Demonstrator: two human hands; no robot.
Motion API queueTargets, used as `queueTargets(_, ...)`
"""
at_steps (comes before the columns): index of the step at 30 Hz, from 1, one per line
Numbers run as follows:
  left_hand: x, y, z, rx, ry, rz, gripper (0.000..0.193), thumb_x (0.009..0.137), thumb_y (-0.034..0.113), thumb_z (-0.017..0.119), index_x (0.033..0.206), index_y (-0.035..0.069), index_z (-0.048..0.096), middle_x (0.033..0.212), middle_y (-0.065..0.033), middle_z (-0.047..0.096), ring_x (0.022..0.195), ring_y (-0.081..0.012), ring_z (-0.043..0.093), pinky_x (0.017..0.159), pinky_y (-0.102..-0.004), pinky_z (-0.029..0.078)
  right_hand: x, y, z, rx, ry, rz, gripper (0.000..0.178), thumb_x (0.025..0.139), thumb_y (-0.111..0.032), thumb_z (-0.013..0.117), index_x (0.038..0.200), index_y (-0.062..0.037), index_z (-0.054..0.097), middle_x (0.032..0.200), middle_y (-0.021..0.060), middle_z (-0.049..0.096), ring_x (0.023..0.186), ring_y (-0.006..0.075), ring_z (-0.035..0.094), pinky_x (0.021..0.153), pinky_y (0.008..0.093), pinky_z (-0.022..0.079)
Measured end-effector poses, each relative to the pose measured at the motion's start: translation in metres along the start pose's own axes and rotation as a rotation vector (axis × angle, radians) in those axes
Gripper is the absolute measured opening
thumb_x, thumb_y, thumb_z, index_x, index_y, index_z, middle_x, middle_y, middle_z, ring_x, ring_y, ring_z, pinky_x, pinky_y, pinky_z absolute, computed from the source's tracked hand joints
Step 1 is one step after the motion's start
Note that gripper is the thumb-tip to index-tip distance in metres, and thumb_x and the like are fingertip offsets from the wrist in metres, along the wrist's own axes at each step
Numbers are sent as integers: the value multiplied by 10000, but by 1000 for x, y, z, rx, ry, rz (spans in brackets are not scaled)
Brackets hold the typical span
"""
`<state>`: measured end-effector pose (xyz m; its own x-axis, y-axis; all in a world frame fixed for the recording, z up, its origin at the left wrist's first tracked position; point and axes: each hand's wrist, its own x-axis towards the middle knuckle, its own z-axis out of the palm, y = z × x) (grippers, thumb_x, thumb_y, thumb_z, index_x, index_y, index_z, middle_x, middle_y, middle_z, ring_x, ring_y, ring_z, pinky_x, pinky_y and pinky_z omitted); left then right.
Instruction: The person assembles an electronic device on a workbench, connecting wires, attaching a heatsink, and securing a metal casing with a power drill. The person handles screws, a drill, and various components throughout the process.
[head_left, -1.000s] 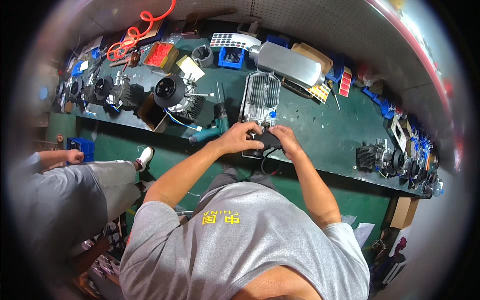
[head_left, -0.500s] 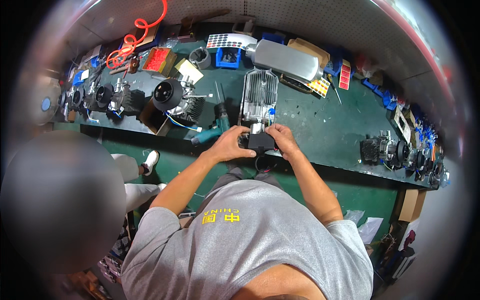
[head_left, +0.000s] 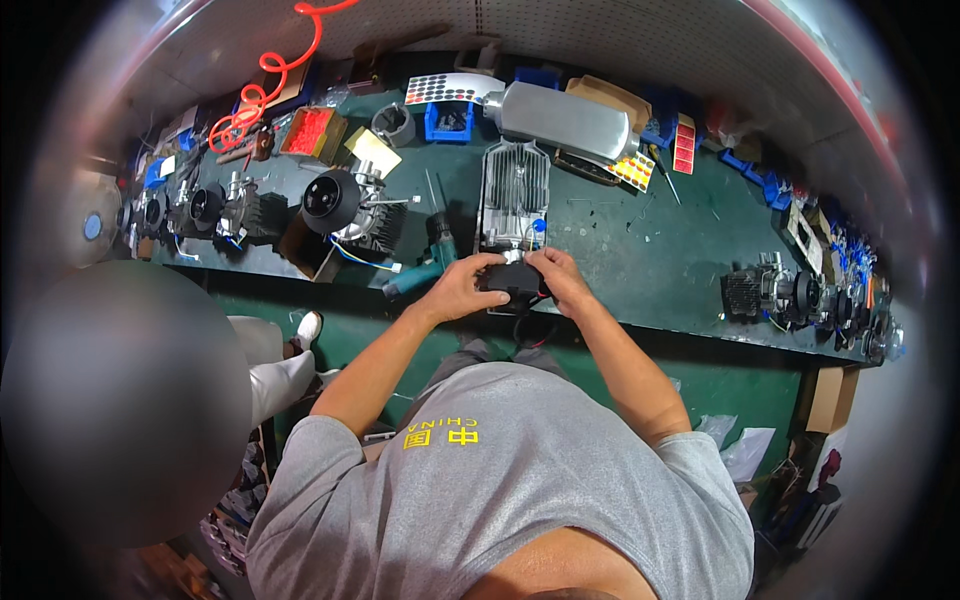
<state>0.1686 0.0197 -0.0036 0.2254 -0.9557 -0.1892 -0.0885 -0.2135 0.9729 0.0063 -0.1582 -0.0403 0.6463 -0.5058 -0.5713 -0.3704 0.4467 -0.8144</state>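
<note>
Closest to the camera it's mostly the grey shirt, and just past it both hands are on a black cover at the near end of a finned silver housing. The left hand has its grip curled in a C around the cover's left end, thumb along the near edge, fingers along the far 1. The right hand has a narrower grip, fingertips bunched at the far right corner; can't tell how hard either is squeezing. What's changed: about 1 second ago the cover was tilted in the fingers, now it's squared up across the end of the housing, so I'd say it's being lined up there. Can't see whether it's seated. Teal drill lies just left of the housing on the green bench, with a black fan unit further left. A co-worker's white shoe shows below that side. Further back there's a long silver casing, a blue bin and a coiled red hose.
</note>
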Motion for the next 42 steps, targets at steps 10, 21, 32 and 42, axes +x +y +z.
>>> queueTargets(10,8,-1,-5,-29,-70,36,642,835,170,844,1390,19,557,1163,-83,634,1009,-154,625,877,-311,540,42,-28,-19,-427,116,-235,261,866,-217,832,814,-41,646,700,38,657,577,108,615,470,264,475)
queueTargets(21,26,-16,6,-214,15,-25,612,865,145,825,1393,5,550,1136,-74,641,983,-132,625,840,-290,540,51,-7,-28,-500,103,-425,172,825,-129,808,873,0,705,722,110,699,651,193,661,634,354,535)
queueTargets(32,16,-19,-4,-219,-8,-68,630,877,141,809,1429,34,525,1194,-86,610,1025,-155,627,891,-308,543,0,-24,-29,-292,-182,-429,286,1018,-193,571,1218,-11,660,899,66,675,816,146,627,758,339,534)
queueTargets(42,12,-19,-21,-274,-109,-106,615,885,121,799,1427,23,525,1234,-71,615,1150,-150,594,989,-318,515,27,-72,-22,-1043,-671,-437,400,897,17,562,1278,-53,660,887,140,704,778,228,681,708,381,553)
